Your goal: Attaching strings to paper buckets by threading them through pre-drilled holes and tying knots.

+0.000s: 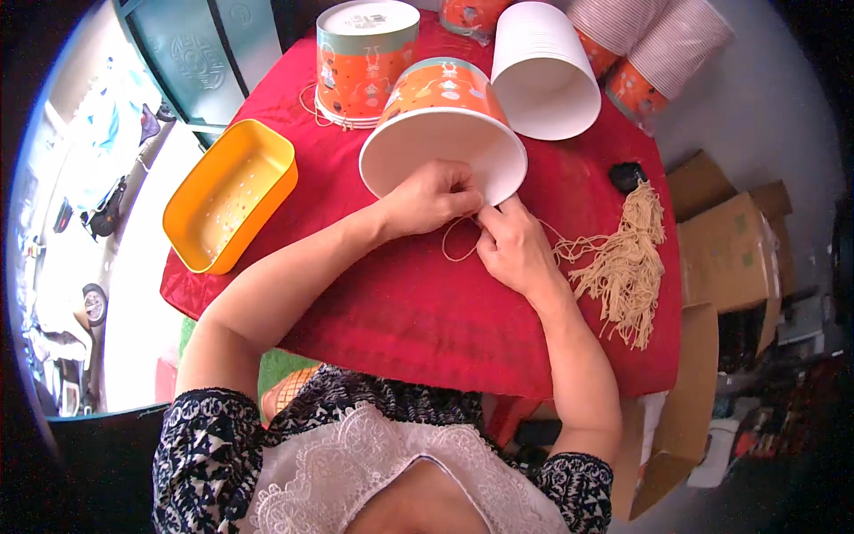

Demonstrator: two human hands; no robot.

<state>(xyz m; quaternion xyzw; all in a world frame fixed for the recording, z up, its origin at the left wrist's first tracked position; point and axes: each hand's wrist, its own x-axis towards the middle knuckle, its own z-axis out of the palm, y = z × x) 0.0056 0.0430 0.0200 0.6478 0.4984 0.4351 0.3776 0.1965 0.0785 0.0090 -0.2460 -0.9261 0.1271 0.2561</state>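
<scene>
An orange paper bucket [445, 87] with a white inside lies tipped on the table, its mouth facing me. My left hand [425, 198] is closed in a pinch at the lower rim, its fingertips partly inside the mouth. Right beside it, my right hand [518, 242] is closed too, thumb and fingers together at the rim's lower right. Between them runs a thin tan string [455, 259], looping below the left hand; what exactly each fingertip grips is partly hidden. A bundle of tan strings [630, 262] lies to the right.
A yellow plastic tub [283, 182] with small bits inside sits at the left. Behind stand an upside-down orange bucket [360, 76] with string round its base, and white nested buckets [544, 53]. More stacks [667, 58] lie far right. The red tablecloth [391, 311] hangs over the front edge; cardboard boxes [725, 245] stand right.
</scene>
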